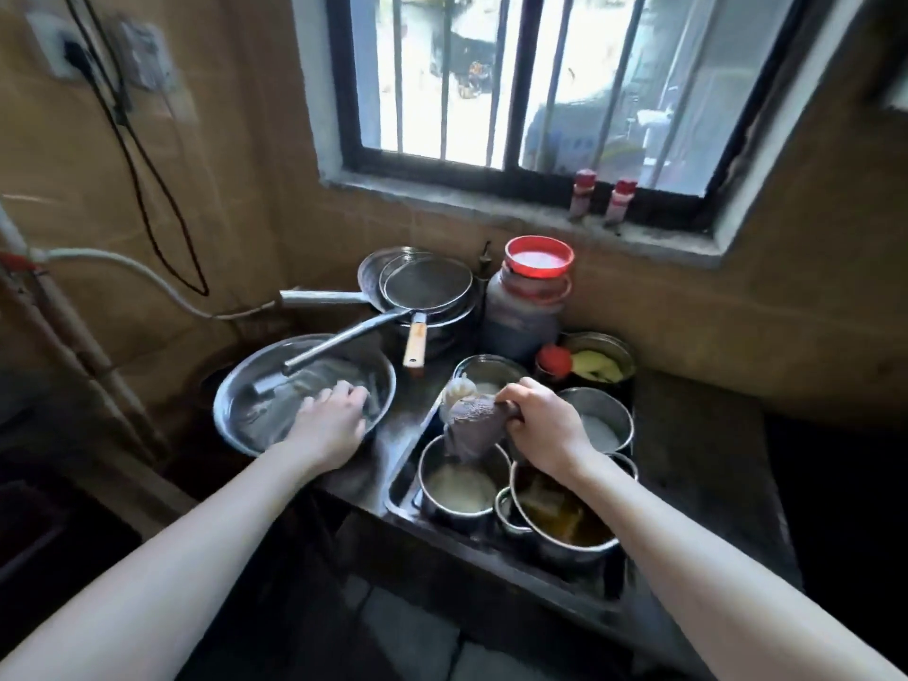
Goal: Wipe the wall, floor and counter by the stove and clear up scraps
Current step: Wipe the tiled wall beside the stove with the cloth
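No readable writing anywhere. Right hand (543, 425) clenched, grip closed on dark rag (474, 425) above tray (408, 476) of steel pots on table (697, 464). Left hand (331, 417) loosely open, fingers inside steel basin (255, 390).

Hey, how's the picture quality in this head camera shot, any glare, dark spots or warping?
Head view: daylight through the barred window blows out to white; the floor at lower left and the area right of the counter fall into deep shadow; wide-angle warping bends the window frame and stretches both forearms; the left hand in the steel basin is slightly blurred, the right hand holding the cloth is sharper.
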Available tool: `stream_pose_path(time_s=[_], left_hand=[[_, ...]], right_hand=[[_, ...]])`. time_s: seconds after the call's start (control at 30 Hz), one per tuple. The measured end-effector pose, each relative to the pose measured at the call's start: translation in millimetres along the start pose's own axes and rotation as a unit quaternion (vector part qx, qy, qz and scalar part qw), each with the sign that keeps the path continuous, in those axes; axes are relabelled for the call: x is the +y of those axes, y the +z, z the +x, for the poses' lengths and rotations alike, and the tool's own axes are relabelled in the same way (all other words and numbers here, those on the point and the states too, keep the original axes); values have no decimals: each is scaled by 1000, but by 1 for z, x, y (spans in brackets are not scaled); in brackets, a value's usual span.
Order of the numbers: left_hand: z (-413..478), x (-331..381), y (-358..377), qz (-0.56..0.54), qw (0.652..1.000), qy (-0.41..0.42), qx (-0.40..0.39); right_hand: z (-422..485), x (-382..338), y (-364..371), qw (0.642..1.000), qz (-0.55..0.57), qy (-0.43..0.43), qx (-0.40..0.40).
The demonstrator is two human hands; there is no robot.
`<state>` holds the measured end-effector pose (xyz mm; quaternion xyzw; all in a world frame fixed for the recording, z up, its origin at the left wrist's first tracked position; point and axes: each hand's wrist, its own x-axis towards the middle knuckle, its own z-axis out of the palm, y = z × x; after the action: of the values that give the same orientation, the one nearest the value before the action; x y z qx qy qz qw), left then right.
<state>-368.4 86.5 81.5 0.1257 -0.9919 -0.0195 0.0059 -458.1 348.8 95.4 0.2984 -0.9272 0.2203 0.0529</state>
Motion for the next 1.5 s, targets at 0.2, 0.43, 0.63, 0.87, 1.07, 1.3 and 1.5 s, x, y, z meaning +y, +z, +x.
stream_pose_path(time_s=[0.2, 0.43, 0.63, 0.87, 1.07, 1.3, 1.5], left_hand=[[43, 92, -8, 5, 994, 107, 26], [88, 186, 8, 12, 969, 247, 13], [102, 257, 21, 19, 941, 336, 12], [91, 359, 23, 16, 911, 411, 2], [67, 446, 19, 12, 913, 407, 2], [42, 534, 2, 5, 939, 345, 7], [36, 583, -12, -29, 952, 304, 27]], right_hand=[[-38, 73, -48, 990, 11, 126, 69], [-78, 123, -79, 961, 9, 241, 136], [-126, 159, -99, 932, -16, 325, 157], [-190, 209, -125, 903, -22, 390, 180], [-235, 274, -164, 899, -20, 396, 185], [-259, 355, -214, 929, -31, 345, 129], [-258, 405, -252, 943, -53, 323, 56]])
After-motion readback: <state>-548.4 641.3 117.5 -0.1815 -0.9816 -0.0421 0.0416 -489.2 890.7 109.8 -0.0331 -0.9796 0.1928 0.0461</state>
